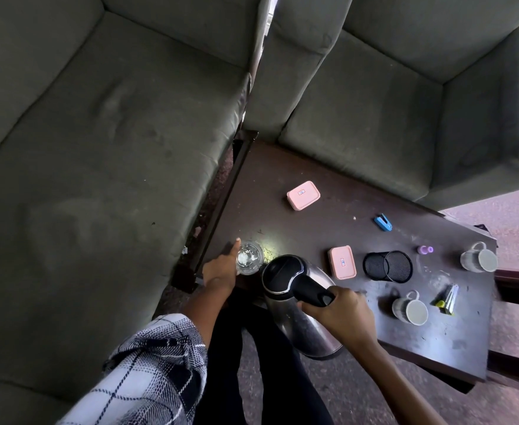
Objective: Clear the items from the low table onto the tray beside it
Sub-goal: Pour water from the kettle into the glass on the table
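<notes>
A: Which hand's taking the kettle (292, 317)?
B: R hand (341, 311) is gripping its black handle. Kettle's sitting at the near edge of the surface (267, 185), handle pointing right, twd that hand.
A: L hand (221, 268)?
B: It's lying against the glass (249, 258), just left of the kettle, index finger straight. Can't tell if it's gripping. Tray isn't showing.

A shiny kettle (298, 320) with a black lid leans at the near edge of the dark table (267, 185), beside a clear glass (249, 258). Farther along are two pink boxes (303, 195), a blue stapler (383, 222), a mesh cup (387, 266) and two mugs (410, 308).
</notes>
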A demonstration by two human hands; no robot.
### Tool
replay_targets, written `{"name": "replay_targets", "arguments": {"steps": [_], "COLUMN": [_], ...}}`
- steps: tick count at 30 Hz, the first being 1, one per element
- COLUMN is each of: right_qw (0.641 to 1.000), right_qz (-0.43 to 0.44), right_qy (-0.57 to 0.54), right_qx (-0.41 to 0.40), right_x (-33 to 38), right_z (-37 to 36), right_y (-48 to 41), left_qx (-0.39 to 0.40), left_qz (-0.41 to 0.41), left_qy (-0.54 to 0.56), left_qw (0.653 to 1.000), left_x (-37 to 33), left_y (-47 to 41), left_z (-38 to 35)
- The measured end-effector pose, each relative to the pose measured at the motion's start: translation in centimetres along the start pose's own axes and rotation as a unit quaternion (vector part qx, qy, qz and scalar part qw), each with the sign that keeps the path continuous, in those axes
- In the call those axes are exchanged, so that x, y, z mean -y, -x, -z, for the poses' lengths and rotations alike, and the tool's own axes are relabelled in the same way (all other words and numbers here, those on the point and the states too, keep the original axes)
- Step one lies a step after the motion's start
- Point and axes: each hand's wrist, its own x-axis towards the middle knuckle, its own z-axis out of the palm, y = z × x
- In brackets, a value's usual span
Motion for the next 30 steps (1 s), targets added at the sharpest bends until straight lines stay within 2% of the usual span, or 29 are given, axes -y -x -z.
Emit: {"name": "replay_targets", "arguments": {"steps": [30], "right_qw": [1.000], "right_qz": [0.001], "right_qy": [0.013], "right_qx": [0.009], "right_x": [0.33], "right_z": [0.34], "right_y": [0.27], "left_qx": [-0.008], "left_qz": [-0.004], "left_qy": [0.000], "left_qw": [1.000], "left_x": [-0.02], "left_y": [0.01], "left_z": [-0.13]}}
